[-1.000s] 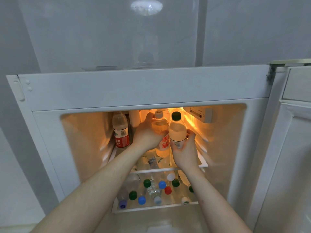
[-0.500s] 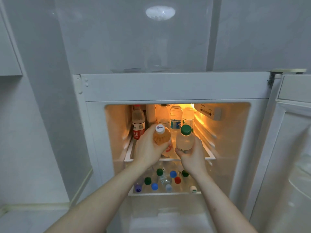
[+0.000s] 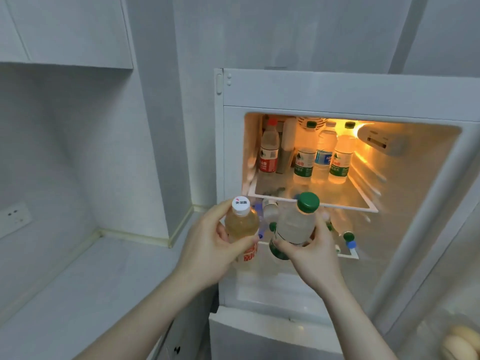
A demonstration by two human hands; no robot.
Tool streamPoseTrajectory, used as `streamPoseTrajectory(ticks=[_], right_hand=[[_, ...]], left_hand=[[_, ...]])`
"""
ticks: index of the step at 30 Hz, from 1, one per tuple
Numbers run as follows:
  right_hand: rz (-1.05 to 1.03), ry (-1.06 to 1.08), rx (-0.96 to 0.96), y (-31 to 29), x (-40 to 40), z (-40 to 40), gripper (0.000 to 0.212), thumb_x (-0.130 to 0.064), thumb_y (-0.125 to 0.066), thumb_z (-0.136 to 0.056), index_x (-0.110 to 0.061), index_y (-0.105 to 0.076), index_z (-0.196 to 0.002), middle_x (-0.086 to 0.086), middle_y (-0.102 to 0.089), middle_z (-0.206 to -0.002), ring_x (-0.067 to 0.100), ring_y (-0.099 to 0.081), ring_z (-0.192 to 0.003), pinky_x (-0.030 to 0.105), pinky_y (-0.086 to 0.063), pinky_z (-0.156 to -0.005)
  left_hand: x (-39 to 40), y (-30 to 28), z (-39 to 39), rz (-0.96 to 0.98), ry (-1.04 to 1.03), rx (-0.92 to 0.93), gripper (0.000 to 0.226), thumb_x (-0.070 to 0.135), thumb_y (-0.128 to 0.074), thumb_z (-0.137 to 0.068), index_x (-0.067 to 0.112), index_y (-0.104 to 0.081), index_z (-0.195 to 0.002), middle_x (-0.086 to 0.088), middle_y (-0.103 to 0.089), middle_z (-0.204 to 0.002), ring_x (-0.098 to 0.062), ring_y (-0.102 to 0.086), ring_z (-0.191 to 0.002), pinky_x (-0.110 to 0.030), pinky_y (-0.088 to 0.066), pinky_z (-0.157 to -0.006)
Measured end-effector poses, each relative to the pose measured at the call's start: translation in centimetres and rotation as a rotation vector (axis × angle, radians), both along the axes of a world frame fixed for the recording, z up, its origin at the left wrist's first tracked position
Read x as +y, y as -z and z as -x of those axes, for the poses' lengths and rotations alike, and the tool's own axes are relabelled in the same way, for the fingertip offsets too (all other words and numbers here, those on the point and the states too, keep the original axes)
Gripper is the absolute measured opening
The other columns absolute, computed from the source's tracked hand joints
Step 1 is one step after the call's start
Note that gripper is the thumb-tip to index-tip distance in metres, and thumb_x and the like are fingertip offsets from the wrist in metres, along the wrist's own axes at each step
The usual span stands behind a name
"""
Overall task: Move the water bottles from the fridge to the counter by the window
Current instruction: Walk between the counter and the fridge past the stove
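My left hand (image 3: 207, 252) grips a white-capped bottle (image 3: 241, 224) of yellowish liquid. My right hand (image 3: 310, 252) grips a clear green-capped bottle (image 3: 296, 224). Both bottles are held upright, outside and in front of the open fridge (image 3: 337, 89). On the lit upper shelf (image 3: 309, 201) stand a red-capped bottle (image 3: 269, 149) at the left and three more bottles (image 3: 323, 154) at the back. Several bottles with coloured caps lie on the lower shelf (image 3: 349, 253), partly hidden behind my hands.
A grey counter (image 3: 91, 276) extends to the left of the fridge, below a wall cabinet (image 3: 67, 29) and a wall socket (image 3: 14, 216). The open fridge door (image 3: 441, 255) stands at the right. A fridge compartment front (image 3: 259, 339) lies below my hands.
Both hands have drawn their bottles out of the fridge and toward me. My view has swung left, bringing the counter into sight.
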State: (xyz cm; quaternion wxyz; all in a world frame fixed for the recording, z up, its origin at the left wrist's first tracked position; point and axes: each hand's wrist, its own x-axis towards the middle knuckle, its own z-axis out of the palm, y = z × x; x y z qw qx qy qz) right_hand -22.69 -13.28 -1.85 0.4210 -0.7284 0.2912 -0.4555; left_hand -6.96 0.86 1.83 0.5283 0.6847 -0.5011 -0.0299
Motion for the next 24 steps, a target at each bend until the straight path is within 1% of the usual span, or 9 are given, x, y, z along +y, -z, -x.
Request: streamPoseTrajectory(ticks=[2,4,7,9,13,15,18,21,24], right_hand=[[-0.031,-0.084,0.053,0.6,2.3,0.0,0.064,-0.006,-0.09,-0.069,-0.043,-0.059,-0.111,-0.023,-0.068,-0.105,0.0,-0.064,-0.099,0.016,-0.055,-0.069],[-0.071,-0.214,0.121,1.7,4.9,-1.1,0.06,-0.008,-0.09,-0.07,-0.04,-0.061,-0.111,-0.02,-0.069,-0.106,0.001,-0.065,-0.1,0.019,-0.055,-0.073],[-0.112,-0.363,0.206,3.1,8.2,-2.8,0.054,-0.011,-0.091,-0.071,-0.038,-0.063,-0.109,-0.018,-0.072,-0.105,0.002,-0.067,-0.1,0.025,-0.054,-0.084],[-0.109,-0.411,0.233,3.7,9.6,-3.5,0.052,-0.012,-0.091,-0.071,-0.036,-0.064,-0.108,-0.017,-0.072,-0.103,0.003,-0.067,-0.098,0.027,-0.055,-0.082],[-0.093,-0.629,0.342,5.1,13.0,-6.7,0.046,-0.017,-0.09,-0.072,-0.035,-0.062,-0.104,-0.011,-0.071,-0.101,0.01,-0.068,-0.094,0.042,-0.06,-0.085],[-0.074,-0.767,0.387,6.0,14.6,-8.6,0.048,-0.021,-0.092,-0.071,-0.035,-0.061,-0.106,-0.014,-0.071,-0.102,0.008,-0.068,-0.095,0.038,-0.06,-0.085],[-0.1,-0.849,0.421,6.9,15.8,-9.9,0.052,-0.025,-0.094,-0.069,-0.04,-0.06,-0.106,-0.021,-0.069,-0.104,0.001,-0.067,-0.096,0.025,-0.058,-0.081],[-0.103,-0.993,0.467,8.1,17.6,-11.2,0.054,-0.024,-0.095,-0.068,-0.04,-0.061,-0.107,-0.024,-0.069,-0.103,-0.004,-0.065,-0.096,0.017,-0.054,-0.077],[-0.068,-1.136,0.502,9.2,19.7,-11.6,0.056,-0.025,-0.096,-0.067,-0.039,-0.062,-0.109,-0.025,-0.069,-0.104,-0.004,-0.065,-0.098,0.015,-0.05,-0.081]], left_hand=[[3.6,1.4,0.0,-0.051,-0.038,0.02,0.052,0.028,-0.09,-0.074,0.046,-0.066,-0.116,0.035,-0.06,-0.083,0.001,-0.052,-0.069,-0.009,-0.044,-0.064],[7.8,3.0,-0.3,-0.118,-0.144,0.024,0.053,0.032,-0.09,-0.072,0.048,-0.066,-0.117,0.03,-0.058,-0.081,-0.006,-0.049,-0.067,-0.016,-0.045,-0.062],[13.1,5.5,-0.6,-0.175,-0.287,0.036,0.057,0.038,-0.09,-0.067,0.05,-0.065,-0.118,0.023,-0.063,-0.099,-0.014,-0.05,-0.076,-0.026,-0.048,-0.065],[15.3,6.6,-0.6,-0.208,-0.33,0.048,0.057,0.039,-0.089,-0.067,0.05,-0.065,-0.117,0.026,-0.063,-0.106,-0.013,-0.051,-0.082,-0.024,-0.044,-0.066],[21.1,8.8,0.2,-0.258,-0.57,0.081,0.059,0.041,-0.09,-0.066,0.052,-0.064,-0.118,0.039,-0.055,-0.113,-0.005,-0.052,-0.095,-0.022,-0.041,-0.072],[23.7,9.7,0.9,-0.256,-0.721,0.112,0.06,0.04,-0.092,-0.066,0.053,-0.064,-0.117,0.041,-0.054,-0.114,-0.002,-0.051,-0.102,-0.024,-0.046,-0.074],[25.5,10.3,2.0,-0.253,-0.798,0.178,0.062,0.036,-0.093,-0.065,0.056,-0.063,-0.116,0.036,-0.06,-0.114,-0.002,-0.053,-0.113,-0.029,-0.052,-0.083],[27.7,11.1,4.0,-0.21,-0.914,0.276,0.058,0.028,-0.093,-0.067,0.049,-0.067,-0.115,0.027,-0.068,-0.113,-0.008,-0.065,-0.107,-0.033,-0.055,-0.091],[29.8,11.7,6.8,-0.182,-1.027,0.343,0.055,0.021,-0.093,-0.069,0.042,-0.068,-0.114,0.02,-0.073,-0.109,-0.006,-0.07,-0.102,-0.033,-0.056,-0.092]])
